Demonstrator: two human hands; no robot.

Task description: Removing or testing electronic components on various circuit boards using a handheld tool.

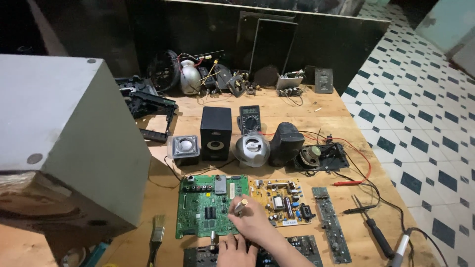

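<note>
At the far left a large grey cabinet filled the bench edge, and just beside its lower corner a paintbrush lay on the wooden table. Next came the green circuit board, flat on the wood near the front edge, with a small clear speaker and a black box speaker standing behind it.

The left hand rested low at the front, its fingers curled down onto a dark board below the green one — whether they gripped anything could not be told. The right hand lay across the green board's lower right corner, fingers pinched around a small pale-tipped tool held upright over that board.

The step in hand looked like close work on the green board, probably at a screw or a joint near its right edge. The next move would call for a steady tip placed exactly on the chosen spot, with the other hand keeping the boards from sliding.

Further right sat a yellowish power board, a round silver speaker, a multimeter behind it, and a bare speaker driver. A narrow strip board followed, then a soldering iron and red probe leads — all well apart from the hands.
</note>
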